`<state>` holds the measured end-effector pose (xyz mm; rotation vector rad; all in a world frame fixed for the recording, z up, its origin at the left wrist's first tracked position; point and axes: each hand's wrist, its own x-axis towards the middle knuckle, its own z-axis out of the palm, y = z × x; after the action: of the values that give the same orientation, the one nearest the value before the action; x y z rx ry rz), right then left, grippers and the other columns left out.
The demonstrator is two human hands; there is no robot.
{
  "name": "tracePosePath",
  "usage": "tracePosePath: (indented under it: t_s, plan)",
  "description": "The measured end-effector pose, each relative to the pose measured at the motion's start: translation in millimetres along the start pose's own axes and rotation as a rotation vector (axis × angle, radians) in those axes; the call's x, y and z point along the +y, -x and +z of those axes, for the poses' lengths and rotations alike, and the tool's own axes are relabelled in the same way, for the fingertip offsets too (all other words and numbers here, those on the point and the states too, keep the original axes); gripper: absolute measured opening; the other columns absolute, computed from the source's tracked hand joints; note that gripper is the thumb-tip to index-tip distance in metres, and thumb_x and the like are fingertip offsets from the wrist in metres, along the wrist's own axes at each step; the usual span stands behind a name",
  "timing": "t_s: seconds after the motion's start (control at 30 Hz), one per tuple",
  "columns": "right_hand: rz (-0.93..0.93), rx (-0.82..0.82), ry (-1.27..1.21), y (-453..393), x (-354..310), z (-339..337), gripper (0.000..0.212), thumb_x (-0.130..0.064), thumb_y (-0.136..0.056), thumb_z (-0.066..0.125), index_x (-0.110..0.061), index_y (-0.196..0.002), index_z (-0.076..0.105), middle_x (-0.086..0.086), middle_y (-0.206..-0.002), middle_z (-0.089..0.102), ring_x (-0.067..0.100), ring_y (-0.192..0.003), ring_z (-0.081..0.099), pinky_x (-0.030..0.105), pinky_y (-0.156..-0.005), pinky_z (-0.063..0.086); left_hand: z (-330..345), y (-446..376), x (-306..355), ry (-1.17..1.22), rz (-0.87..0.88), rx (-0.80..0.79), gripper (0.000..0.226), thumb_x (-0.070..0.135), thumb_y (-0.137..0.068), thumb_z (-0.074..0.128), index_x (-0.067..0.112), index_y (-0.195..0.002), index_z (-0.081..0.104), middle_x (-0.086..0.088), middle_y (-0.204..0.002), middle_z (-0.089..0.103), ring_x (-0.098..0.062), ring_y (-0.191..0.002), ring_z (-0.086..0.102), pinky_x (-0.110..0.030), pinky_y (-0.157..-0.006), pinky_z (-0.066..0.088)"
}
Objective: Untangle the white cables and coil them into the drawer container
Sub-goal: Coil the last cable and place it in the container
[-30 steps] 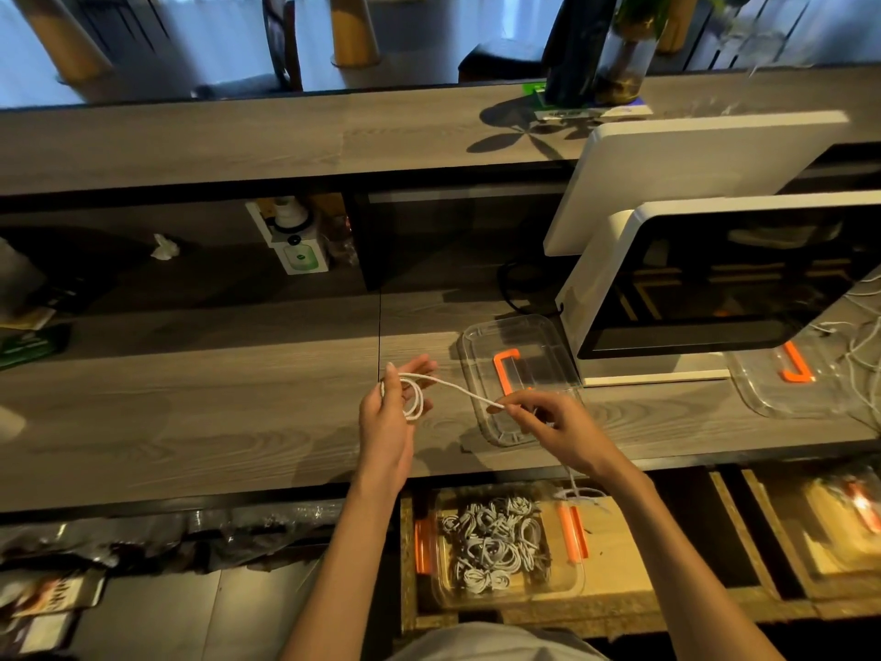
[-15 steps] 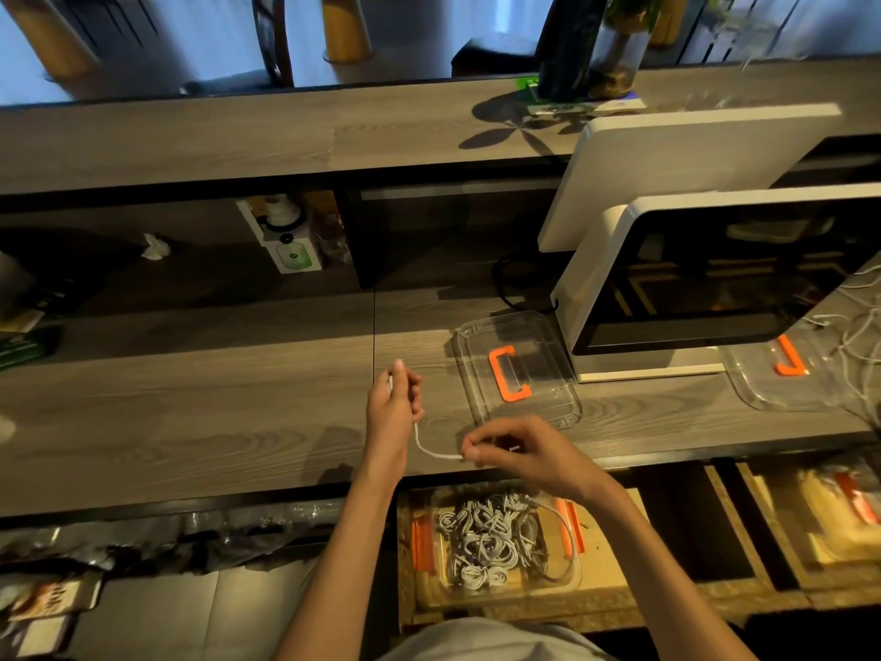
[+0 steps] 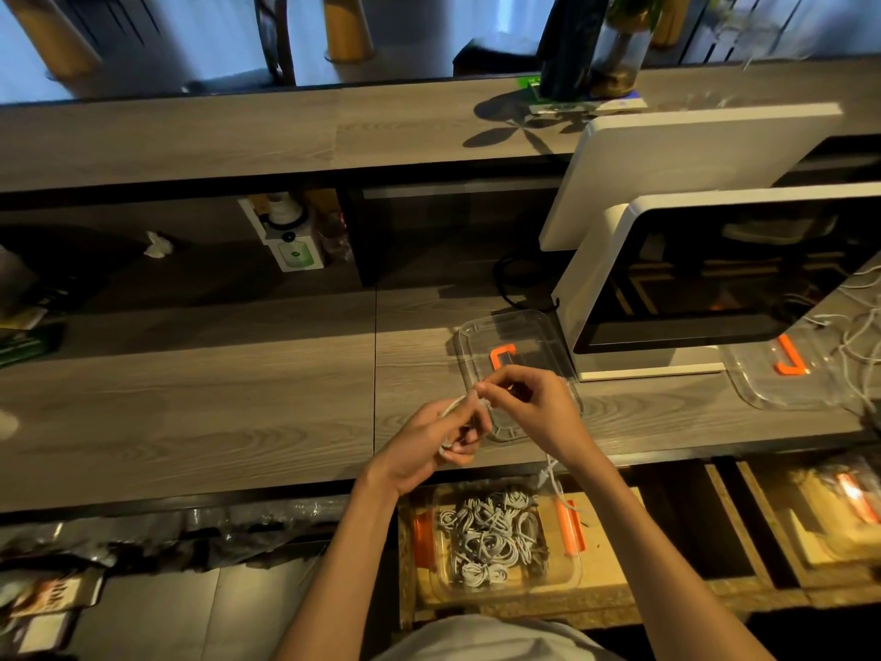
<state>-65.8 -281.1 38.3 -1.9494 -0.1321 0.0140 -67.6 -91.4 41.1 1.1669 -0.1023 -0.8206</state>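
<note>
white cable (image 3: 453,407) pinched between both hands, left hand (image 3: 441,438), right hand (image 3: 534,407)

A white-framed touchscreen monitor (image 3: 729,283) stands at three o'clock on the grey wood-grain counter (image 3: 190,403). At twelve o'clock, a glass vase of plant stems (image 3: 619,54) sits on the upper ledge. A crumpled white tissue (image 3: 157,245) lies at ten o'clock.

Single head-worn wide-angle view, looking forward and down from close above the bench (image 3: 190,422); open drawer (image 3: 615,584) at near edge.
</note>
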Motion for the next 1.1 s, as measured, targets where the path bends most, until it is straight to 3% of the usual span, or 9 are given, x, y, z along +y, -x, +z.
tracePosePath:
  t_s: [0.17,0.3,0.4,0.5,0.63,0.73,0.87,0.97,1.1]
  plan:
    - [0.004,-0.008,0.077,6.2,9.2,-13.0,0.030,-0.046,-0.098,0.063,-0.023,-0.080,0.073,-0.001,-0.063,0.061,0.007,-0.054,0.050,0.017,-0.054,0.036,-7.5,-0.3,-1.5,-0.089,0.126,0.307,0.045,0.039,-0.105,0.044,0.005,-0.115,0.071,-0.007,-0.080,0.061,-0.008,-0.058,0.044,-0.017,-0.049,0.034]
    - [0.047,-0.196,0.337,12.5,21.6,-18.6,0.046,-0.056,-0.100,0.044,-0.025,-0.077,0.068,0.001,-0.065,0.061,0.008,-0.055,0.052,0.019,-0.056,0.039,-14.7,0.8,-1.1,-0.034,0.261,0.587,0.046,0.042,-0.105,0.041,0.009,-0.120,0.069,-0.011,-0.090,0.068,-0.009,-0.060,0.048,-0.019,-0.049,0.036]
    - [0.063,-0.234,0.380,20.3,34.0,-21.3,0.039,-0.046,-0.104,0.046,-0.028,-0.075,0.064,-0.007,-0.069,0.061,0.004,-0.064,0.056,0.017,-0.061,0.041,-27.1,3.5,2.5,0.163,0.307,0.718,0.049,0.042,-0.106,0.038,0.006,-0.120,0.068,-0.011,-0.094,0.070,-0.008,-0.066,0.053,-0.018,-0.050,0.038]
    - [0.069,-0.262,0.327,26.2,42.9,-20.0,0.029,-0.045,-0.103,0.048,-0.034,-0.083,0.066,-0.008,-0.075,0.064,0.008,-0.070,0.059,0.018,-0.063,0.042,-31.6,4.2,2.8,0.144,0.285,0.798,0.049,0.043,-0.106,0.038,0.008,-0.116,0.071,-0.009,-0.091,0.069,-0.009,-0.070,0.055,-0.019,-0.054,0.042]
    - [0.121,-0.244,0.147,33.4,44.5,-14.7,0.009,-0.033,-0.103,0.057,-0.029,-0.105,0.065,-0.008,-0.089,0.066,0.006,-0.076,0.062,0.023,-0.070,0.051,-35.7,3.4,3.3,0.302,0.282,0.818,0.047,0.041,-0.106,0.041,0.004,-0.112,0.070,-0.009,-0.096,0.073,-0.014,-0.082,0.065,-0.026,-0.070,0.052]
    - [0.106,-0.297,0.086,39.7,43.8,-14.4,0.008,-0.030,-0.102,0.061,-0.026,-0.106,0.066,-0.001,-0.093,0.068,0.008,-0.077,0.063,0.024,-0.068,0.053,-36.8,2.9,3.1,0.377,0.283,0.840,0.044,0.040,-0.106,0.041,0.005,-0.107,0.068,-0.009,-0.100,0.075,-0.019,-0.098,0.070,-0.035,-0.085,0.055]
    - [0.120,-0.475,0.104,41.9,38.4,-9.9,0.007,-0.033,-0.099,0.065,-0.029,-0.102,0.070,-0.002,-0.098,0.072,0.011,-0.082,0.069,0.031,-0.071,0.058,-31.0,-0.2,0.7,0.524,0.300,0.785,0.038,0.037,-0.107,0.041,0.006,-0.101,0.062,-0.007,-0.081,0.068,-0.020,-0.078,0.070,-0.038,-0.079,0.057]
    - [0.019,-0.600,0.033,39.5,22.1,-7.3,0.015,-0.035,-0.101,0.065,-0.024,-0.107,0.072,0.004,-0.089,0.070,0.022,-0.075,0.065,0.035,-0.066,0.053,-28.4,-4.8,-4.8,0.229,0.263,0.840,0.036,0.036,-0.108,0.040,0.009,-0.097,0.060,-0.001,-0.073,0.056,-0.012,-0.062,0.054,-0.028,-0.059,0.047]
    - [-0.016,-0.519,-0.143,29.3,-0.8,-5.5,0.015,-0.023,-0.103,0.062,-0.014,-0.108,0.073,0.001,-0.080,0.064,0.016,-0.070,0.058,0.025,-0.065,0.047,-18.6,-6.2,-12.2,-0.173,0.078,0.681,0.044,0.044,-0.105,0.040,0.006,-0.101,0.062,-0.003,-0.077,0.057,-0.013,-0.066,0.055,-0.027,-0.063,0.047]
